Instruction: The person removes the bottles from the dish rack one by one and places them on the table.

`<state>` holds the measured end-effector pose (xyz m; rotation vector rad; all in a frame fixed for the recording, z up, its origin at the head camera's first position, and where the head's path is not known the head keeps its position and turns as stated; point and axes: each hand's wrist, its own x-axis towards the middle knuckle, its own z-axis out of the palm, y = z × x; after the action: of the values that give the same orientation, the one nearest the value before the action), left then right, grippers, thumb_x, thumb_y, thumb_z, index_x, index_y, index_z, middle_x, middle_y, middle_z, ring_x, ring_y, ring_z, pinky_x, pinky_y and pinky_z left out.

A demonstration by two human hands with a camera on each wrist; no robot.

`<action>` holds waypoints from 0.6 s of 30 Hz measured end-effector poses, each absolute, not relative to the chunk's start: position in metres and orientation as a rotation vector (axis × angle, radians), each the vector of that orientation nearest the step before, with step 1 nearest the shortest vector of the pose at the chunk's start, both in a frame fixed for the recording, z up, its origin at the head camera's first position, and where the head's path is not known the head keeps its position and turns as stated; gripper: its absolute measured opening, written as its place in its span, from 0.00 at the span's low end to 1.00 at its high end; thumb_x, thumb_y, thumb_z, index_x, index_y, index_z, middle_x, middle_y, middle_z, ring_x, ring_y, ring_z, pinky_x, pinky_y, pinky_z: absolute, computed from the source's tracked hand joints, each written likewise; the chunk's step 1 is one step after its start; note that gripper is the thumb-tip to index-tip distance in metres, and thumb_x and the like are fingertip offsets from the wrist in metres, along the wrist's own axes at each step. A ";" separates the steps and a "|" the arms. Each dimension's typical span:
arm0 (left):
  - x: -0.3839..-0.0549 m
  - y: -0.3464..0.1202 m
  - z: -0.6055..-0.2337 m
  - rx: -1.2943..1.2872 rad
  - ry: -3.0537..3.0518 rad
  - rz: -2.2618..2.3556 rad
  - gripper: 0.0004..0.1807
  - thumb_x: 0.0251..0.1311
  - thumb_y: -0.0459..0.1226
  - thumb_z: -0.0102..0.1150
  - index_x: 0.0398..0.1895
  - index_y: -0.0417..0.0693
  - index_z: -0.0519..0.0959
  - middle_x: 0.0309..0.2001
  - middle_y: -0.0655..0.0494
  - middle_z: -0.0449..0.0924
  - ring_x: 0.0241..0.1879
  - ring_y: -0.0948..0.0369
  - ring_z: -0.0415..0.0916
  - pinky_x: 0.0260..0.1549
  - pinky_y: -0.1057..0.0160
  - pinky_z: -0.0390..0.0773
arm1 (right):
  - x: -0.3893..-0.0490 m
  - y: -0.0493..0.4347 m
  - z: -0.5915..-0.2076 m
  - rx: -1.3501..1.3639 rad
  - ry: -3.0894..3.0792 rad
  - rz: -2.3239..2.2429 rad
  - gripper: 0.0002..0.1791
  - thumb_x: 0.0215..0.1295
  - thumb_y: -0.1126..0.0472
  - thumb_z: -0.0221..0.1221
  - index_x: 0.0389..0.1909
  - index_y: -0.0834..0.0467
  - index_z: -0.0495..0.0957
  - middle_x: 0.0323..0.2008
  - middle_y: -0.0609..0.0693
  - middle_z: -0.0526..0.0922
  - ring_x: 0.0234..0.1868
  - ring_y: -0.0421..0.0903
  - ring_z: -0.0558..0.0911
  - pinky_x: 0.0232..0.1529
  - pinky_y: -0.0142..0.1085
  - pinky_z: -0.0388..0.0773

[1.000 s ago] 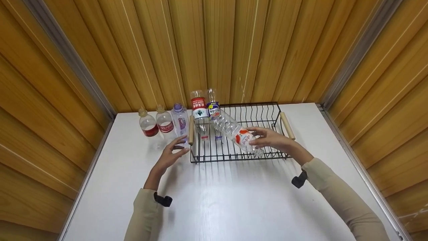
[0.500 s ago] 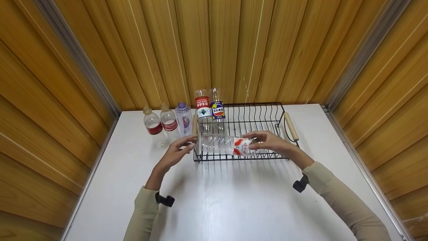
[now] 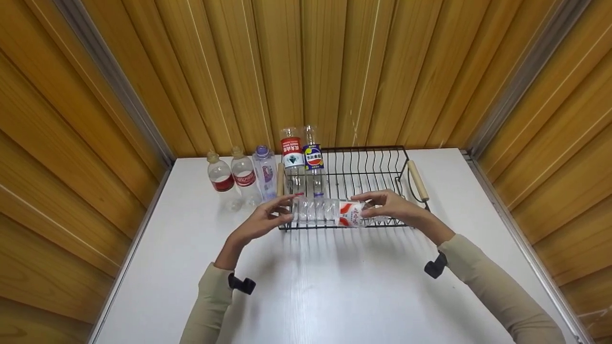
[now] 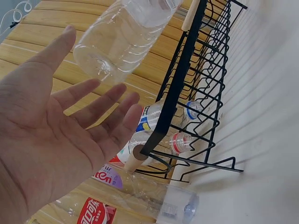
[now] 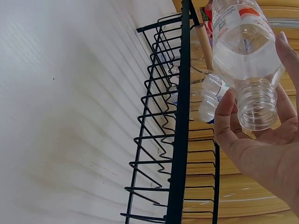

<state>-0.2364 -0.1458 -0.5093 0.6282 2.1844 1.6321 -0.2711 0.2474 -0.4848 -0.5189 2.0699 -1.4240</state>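
We see the right hand (image 3: 391,208) gripping the clear bottle (image 3: 329,211) with an orange-and-white label near its uncapped neck, fingers and thumb round it. The bottle lies sideways, held above the front of the black wire rack (image 5: 181,140). The left hand (image 3: 263,220) is spread near the bottle's base; we cannot tell whether its fingertips touch. In the rack we find a red-and-white-labelled bottle (image 3: 292,154) and a purple-labelled bottle (image 3: 313,157) side by side, caps down. Left of the rack, two red-labelled bottles (image 3: 245,178) and a purple-capped bottle (image 3: 266,174) stand upright on the white desk (image 3: 306,291).
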 end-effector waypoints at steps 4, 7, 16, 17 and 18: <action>-0.237 -0.140 -0.508 0.676 2.159 1.612 0.32 0.71 0.40 0.60 0.77 0.53 0.65 0.69 0.42 0.74 0.63 0.44 0.76 0.59 0.46 0.80 | -0.270 0.249 -0.485 -0.541 2.058 -1.425 0.30 0.63 0.57 0.70 0.67 0.54 0.78 0.65 0.58 0.79 0.54 0.45 0.80 0.52 0.35 0.82; -0.236 -0.137 -0.508 0.727 2.147 1.588 0.30 0.70 0.38 0.62 0.75 0.50 0.69 0.67 0.43 0.76 0.58 0.46 0.78 0.54 0.57 0.81 | -0.268 0.248 -0.487 -0.547 2.037 -1.440 0.30 0.63 0.58 0.70 0.66 0.56 0.78 0.67 0.59 0.77 0.54 0.44 0.81 0.53 0.37 0.83; -0.236 -0.133 -0.506 0.787 2.159 1.516 0.30 0.63 0.35 0.69 0.70 0.47 0.75 0.57 0.37 0.80 0.47 0.52 0.77 0.42 0.66 0.80 | -0.264 0.243 -0.486 -0.566 2.080 -1.411 0.30 0.60 0.56 0.72 0.65 0.53 0.80 0.65 0.57 0.79 0.56 0.52 0.81 0.51 0.34 0.84; -0.236 -0.133 -0.506 0.794 2.168 1.507 0.31 0.62 0.35 0.70 0.70 0.46 0.75 0.57 0.37 0.80 0.48 0.51 0.78 0.43 0.66 0.80 | -0.263 0.242 -0.486 -0.571 2.094 -1.408 0.30 0.60 0.56 0.73 0.64 0.53 0.80 0.65 0.57 0.79 0.56 0.53 0.81 0.50 0.34 0.84; -0.236 -0.133 -0.506 0.798 2.179 1.496 0.32 0.62 0.36 0.70 0.70 0.46 0.75 0.58 0.38 0.80 0.48 0.50 0.78 0.43 0.66 0.80 | -0.263 0.242 -0.487 -0.580 2.107 -1.405 0.30 0.60 0.56 0.73 0.64 0.53 0.80 0.64 0.58 0.80 0.56 0.53 0.81 0.50 0.34 0.84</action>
<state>-0.2364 -0.1328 -0.5061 0.7977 2.1795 1.4957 -0.2628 0.2418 -0.4870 -0.5795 2.1072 -1.4051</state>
